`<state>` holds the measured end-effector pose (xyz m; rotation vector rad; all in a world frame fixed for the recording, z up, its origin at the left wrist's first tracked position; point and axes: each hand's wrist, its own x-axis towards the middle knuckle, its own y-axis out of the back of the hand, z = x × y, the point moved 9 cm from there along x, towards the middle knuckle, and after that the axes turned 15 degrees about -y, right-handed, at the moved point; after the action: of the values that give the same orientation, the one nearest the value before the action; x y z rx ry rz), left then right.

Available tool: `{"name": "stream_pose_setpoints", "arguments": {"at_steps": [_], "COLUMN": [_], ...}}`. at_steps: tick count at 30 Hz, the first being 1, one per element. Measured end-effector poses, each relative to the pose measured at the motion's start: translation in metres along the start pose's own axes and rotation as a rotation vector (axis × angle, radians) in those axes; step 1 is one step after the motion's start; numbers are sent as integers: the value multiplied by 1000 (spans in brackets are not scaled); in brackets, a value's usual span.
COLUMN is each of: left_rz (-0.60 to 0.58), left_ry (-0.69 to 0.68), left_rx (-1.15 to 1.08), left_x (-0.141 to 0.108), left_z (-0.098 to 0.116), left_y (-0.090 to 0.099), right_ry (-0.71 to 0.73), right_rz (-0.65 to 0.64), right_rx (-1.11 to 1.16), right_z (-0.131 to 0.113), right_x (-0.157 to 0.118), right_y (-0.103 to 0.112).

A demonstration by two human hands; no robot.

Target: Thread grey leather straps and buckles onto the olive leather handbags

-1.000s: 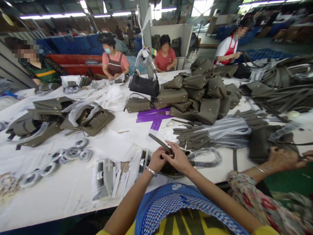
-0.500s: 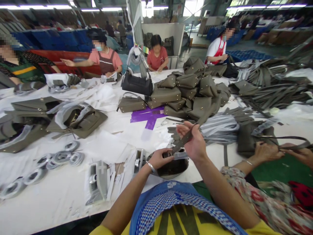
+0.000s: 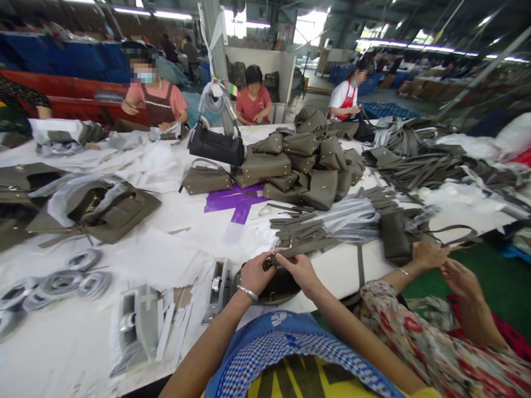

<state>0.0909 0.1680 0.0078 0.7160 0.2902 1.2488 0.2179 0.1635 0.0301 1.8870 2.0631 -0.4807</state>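
Head view: above olive handbag (image 3: 284, 287), left hand (image 3: 255, 275) pinches metal buckle (image 3: 269, 263), right hand (image 3: 304, 271) strap (image 3: 306, 249); apparently threading, next needing steady alignment.

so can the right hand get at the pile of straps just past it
Probably yes: the pile of straps lies just beyond the right hand, with nothing tall between, though that hand looks busy with one strap.

Bright windows (image 3: 311, 27), strip lts (image 3: 172, 15) overhead, grey pillar (image 3: 220, 61) nr pale partition (image 3: 256, 56), white tbl (image 3: 62, 354), green flr (image 3: 493, 276).
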Motion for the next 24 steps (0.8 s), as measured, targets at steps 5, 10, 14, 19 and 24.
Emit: {"name": "stream_pose_setpoints", "arguments": {"at_steps": [5,10,14,19,24], "left_rz": [2,-37,-112,-98,-76], "left_ry": [-72,-119,-90,-57,-22], "left_rx": [-244,-415,-553,-655,-630], "left_x": [0,4,3,2,3], "left_z": [5,7,3,-4,-6], "left_y": [0,1,-8,-13,-9], "right_ry": [-121,-220,-240,-210,-190], "right_rz": [23,-12,-8,-18,-19], "right_rx": [266,590,635,573,549], "right_z": [19,41,49,41,34], "right_x": [11,20,23,23,21], "right_y": [23,32,33,29,26]}}
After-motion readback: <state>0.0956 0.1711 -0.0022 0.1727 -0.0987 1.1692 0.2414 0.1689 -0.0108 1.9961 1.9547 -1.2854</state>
